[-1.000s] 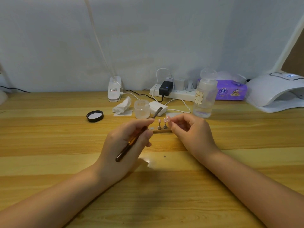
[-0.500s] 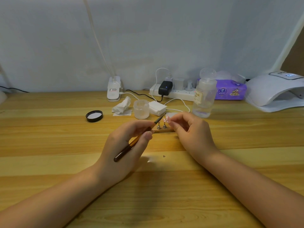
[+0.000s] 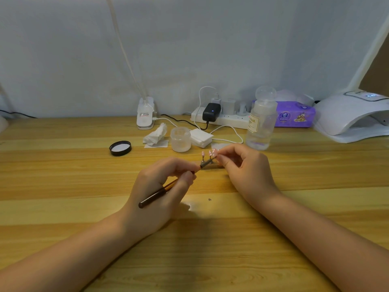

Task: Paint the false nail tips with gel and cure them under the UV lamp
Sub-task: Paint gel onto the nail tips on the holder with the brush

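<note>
Both forearms came in low over the table (image 3: 63, 165), angled toward each other so the hands met near the middle. The left hand (image 3: 160, 186) was curled around a brush (image 3: 166, 188), pinched up front between thumb and fingertips like a pen, with the dark handle end sticking back out over the knuckles and the tip slanting up and right. That tip sat right at the nail tip (image 3: 214, 152) the right hand (image 3: 246, 167) was pinching between thumb and forefinger; the other fingers were folded in loosely, wrist resting on the wood. Whether the bristles actually touched the nail was too small to tell. Two more tips (image 3: 206, 153) stood on little stands just behind the brush, between the two hands. A bit further back was the open jar (image 3: 180, 139), its black lid (image 3: 120, 148) lying off to the left, a crumpled tissue (image 3: 156, 134) and some pads (image 3: 201, 137) beside it. A clear bottle (image 3: 261, 121) stood just behind the right hand, and the white lamp (image 3: 353, 116) was way over at the far right edge, well apart from the nails.
</note>
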